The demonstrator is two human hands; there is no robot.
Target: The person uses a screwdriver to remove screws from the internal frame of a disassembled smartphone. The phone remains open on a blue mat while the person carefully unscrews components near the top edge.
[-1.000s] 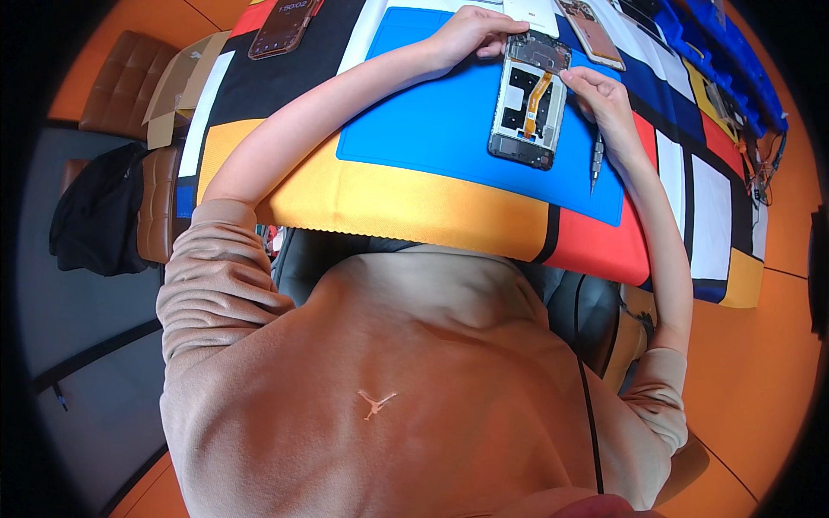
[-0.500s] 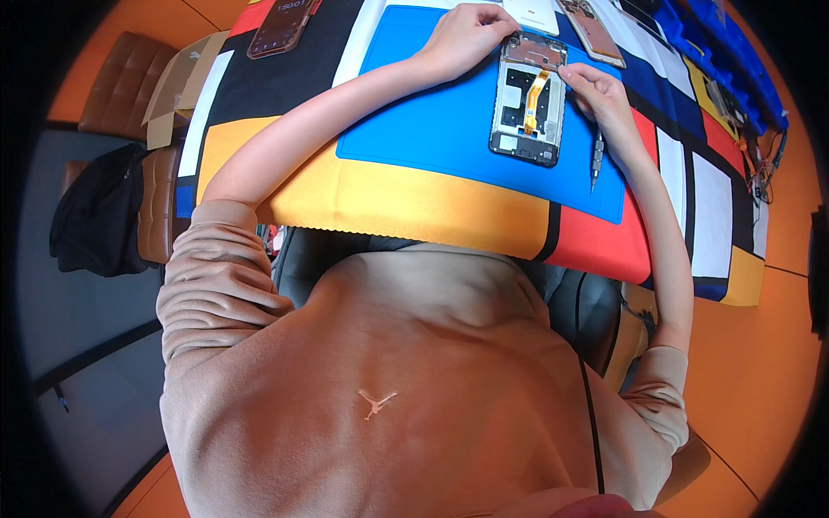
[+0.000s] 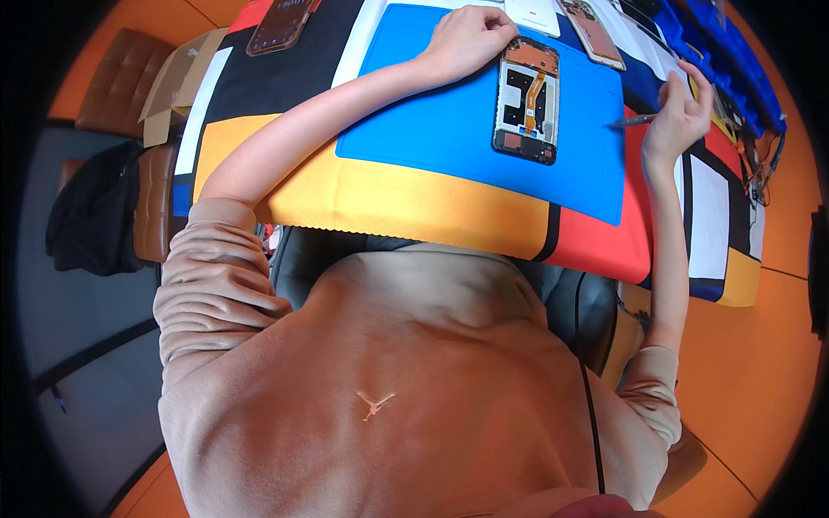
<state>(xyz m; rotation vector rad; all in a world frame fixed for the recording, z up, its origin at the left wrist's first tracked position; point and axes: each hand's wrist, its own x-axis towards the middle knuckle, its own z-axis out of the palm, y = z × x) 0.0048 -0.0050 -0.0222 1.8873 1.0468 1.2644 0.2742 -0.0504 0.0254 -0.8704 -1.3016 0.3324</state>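
A brown cardboard box [image 3: 177, 86] stands at the left end of the surface, just beside the cloth edge; its flaps are open. At the far side, on the black part of the cloth, lies a phone [image 3: 281, 24] with a dark, reddish screen facing up. Another phone [image 3: 592, 33] with a pinkish-brown face lies at the far right corner of the blue mat [image 3: 432, 138].

Our right hand [image 3: 678, 116] leaves the opened phone [image 3: 526, 99] and now hovers off the blue mat [image 3: 449, 129], beside the screwdriver [image 3: 637, 121]; our left hand [image 3: 466, 39] shifts slightly at the phone's top corner.
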